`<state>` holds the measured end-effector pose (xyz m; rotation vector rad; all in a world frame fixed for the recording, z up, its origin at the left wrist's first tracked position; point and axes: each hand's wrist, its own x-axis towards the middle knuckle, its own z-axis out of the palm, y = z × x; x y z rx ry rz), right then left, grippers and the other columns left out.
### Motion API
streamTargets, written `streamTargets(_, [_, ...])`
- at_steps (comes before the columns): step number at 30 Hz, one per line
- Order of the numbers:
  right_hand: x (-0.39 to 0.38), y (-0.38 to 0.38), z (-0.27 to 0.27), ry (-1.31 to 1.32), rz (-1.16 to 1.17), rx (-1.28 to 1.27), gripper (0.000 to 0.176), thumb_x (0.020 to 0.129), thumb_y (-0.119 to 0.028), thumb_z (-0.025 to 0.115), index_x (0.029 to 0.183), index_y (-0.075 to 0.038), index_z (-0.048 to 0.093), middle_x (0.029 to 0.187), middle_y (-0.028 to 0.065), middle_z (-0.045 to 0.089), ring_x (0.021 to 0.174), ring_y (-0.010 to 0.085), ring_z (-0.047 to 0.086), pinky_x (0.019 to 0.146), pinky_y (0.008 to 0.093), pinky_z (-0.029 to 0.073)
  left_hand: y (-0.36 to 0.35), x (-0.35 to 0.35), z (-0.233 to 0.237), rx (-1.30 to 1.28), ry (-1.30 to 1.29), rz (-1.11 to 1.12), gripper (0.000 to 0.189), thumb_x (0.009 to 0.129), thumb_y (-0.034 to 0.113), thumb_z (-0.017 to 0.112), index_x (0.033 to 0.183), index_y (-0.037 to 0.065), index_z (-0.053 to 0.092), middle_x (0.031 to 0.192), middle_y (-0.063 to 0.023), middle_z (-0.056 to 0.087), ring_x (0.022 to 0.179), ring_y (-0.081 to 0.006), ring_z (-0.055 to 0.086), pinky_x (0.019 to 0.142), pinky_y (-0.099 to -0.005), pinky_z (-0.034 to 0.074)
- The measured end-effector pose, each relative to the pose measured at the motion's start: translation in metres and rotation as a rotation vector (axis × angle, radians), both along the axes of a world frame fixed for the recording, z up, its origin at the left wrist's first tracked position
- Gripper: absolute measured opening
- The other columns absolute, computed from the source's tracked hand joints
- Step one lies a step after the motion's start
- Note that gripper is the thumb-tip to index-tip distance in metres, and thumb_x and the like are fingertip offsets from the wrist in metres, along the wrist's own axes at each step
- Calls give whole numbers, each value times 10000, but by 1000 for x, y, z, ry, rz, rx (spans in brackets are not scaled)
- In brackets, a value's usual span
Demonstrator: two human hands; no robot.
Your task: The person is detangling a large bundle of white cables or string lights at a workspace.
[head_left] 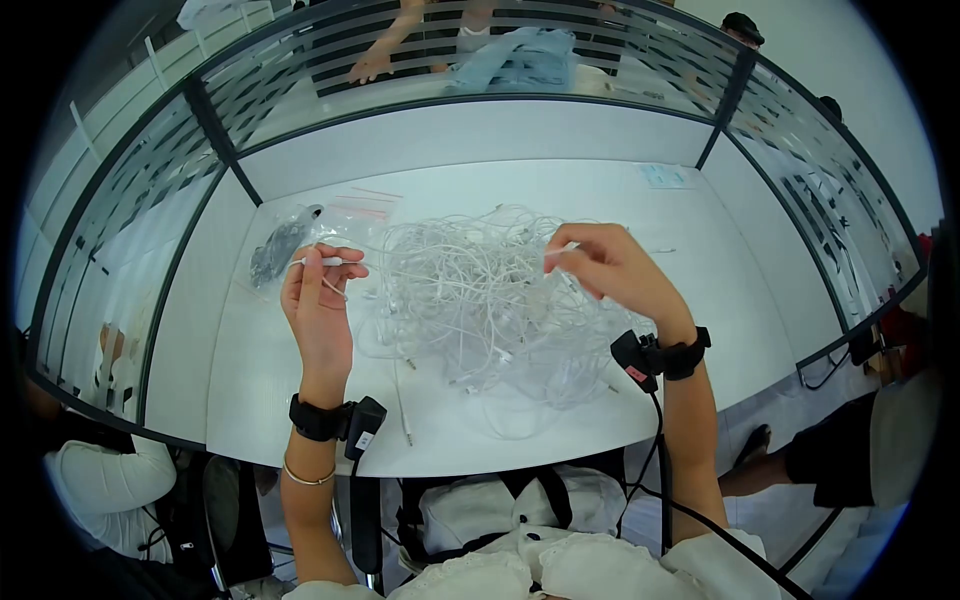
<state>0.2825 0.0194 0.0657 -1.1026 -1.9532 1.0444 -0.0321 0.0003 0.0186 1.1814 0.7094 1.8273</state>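
A large tangle of thin white cables (480, 275) lies over the middle of the white table. At its left side my left hand (325, 285) is raised, its fingers pinched on a white cable plug (330, 262) with a metal tip pointing right. My right hand (610, 265) is above the right side of the tangle, thumb and forefinger closed on a small white cable piece (562, 250). Beneath the tangle's lower right part lies clear plastic (530, 370). A loose cable end with a metal plug (408, 436) rests near the front edge.
Clear plastic bags, one with dark contents (280, 245), lie at the back left of the table (740, 300). A pale blue slip (665, 177) is at the back right. Partitions surround the table. Behind them are another person's arm (385, 55) and blue cloth (520, 60).
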Motion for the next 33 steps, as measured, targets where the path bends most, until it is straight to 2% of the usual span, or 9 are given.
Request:
streamTargets(4, [-21, -7, -4, -47, -20, 28, 217, 938, -222, 529, 941, -52, 665, 465, -37, 418, 400, 40, 376, 416, 213, 300, -1, 2, 2, -2, -13, -37, 211, 991, 242, 484, 991, 47, 563, 954, -103, 636, 791, -163, 589, 830, -301, 447])
streamTargets(5, [-24, -7, -3, -46, -44, -26, 241, 919, -288, 570, 961, -72, 670, 454, 20, 436, 405, 96, 395, 449, 272, 318, -1, 3, 2, -1, -9, -39, 212, 994, 240, 476, 988, 46, 561, 943, -100, 633, 789, -162, 582, 824, -300, 444])
streamTargets(8, [-27, -10, -5, -87, -56, -10, 234, 943, -248, 550, 1007, -59, 673, 464, -33, 420, 395, 39, 366, 410, 220, 290, -2, 1, 2, 4, -3, -43, 216, 999, 234, 452, 977, 46, 556, 907, -90, 617, 776, -155, 556, 795, -294, 433])
streamTargets(13, [-12, -11, 10, -18, 170, -60, 230, 892, -183, 609, 1079, -62, 663, 512, -27, 478, 389, 36, 364, 409, 213, 287, 2, -4, -1, 10, -50, -10, 215, 984, 220, 490, 914, 26, 552, 827, -99, 598, 736, -176, 551, 673, -297, 430])
streamTargets(18, [-10, -23, 13, 34, 729, -105, 261, 846, -141, 660, 1094, -62, 656, 642, 8, 593, 469, 62, 470, 491, 229, 376, 2, -4, 1, -41, -39, 20, 215, 981, 223, 484, 909, 31, 548, 809, -91, 585, 713, -167, 528, 686, -293, 414])
streamTargets(22, [-38, -35, 1, -130, 822, -122, 260, 891, -201, 615, 1122, -80, 619, 686, 31, 564, 592, 137, 550, 569, 283, 429, 4, -1, 0, -74, -67, 53, 223, 983, 234, 473, 898, 40, 542, 801, -91, 580, 696, -164, 507, 704, -286, 401])
streamTargets(27, [-52, -32, -35, -151, 815, -30, 300, 888, -198, 597, 1142, -39, 599, 865, 109, 619, 749, 218, 616, 691, 337, 500, 3, 1, 2, -116, -85, 60, 236, 990, 243, 456, 877, 47, 522, 792, -89, 576, 698, -164, 495, 706, -281, 396])
streamTargets(31, [-40, -27, -14, -62, 656, 19, 270, 915, -188, 575, 1151, -65, 620, 984, 52, 667, 788, 133, 600, 699, 284, 494, 4, -1, 0, -108, -69, 52, 251, 995, 252, 447, 836, 62, 489, 765, -78, 556, 686, -155, 485, 683, -277, 390])
streamTargets(33, [-31, -17, -1, -29, 364, -40, 243, 916, -191, 572, 1109, -61, 641, 966, 43, 673, 787, 115, 594, 683, 263, 477, 6, -3, -2, -101, -57, 38, 263, 997, 256, 440, 807, 76, 466, 742, -67, 540, 673, -145, 477, 661, -272, 383])
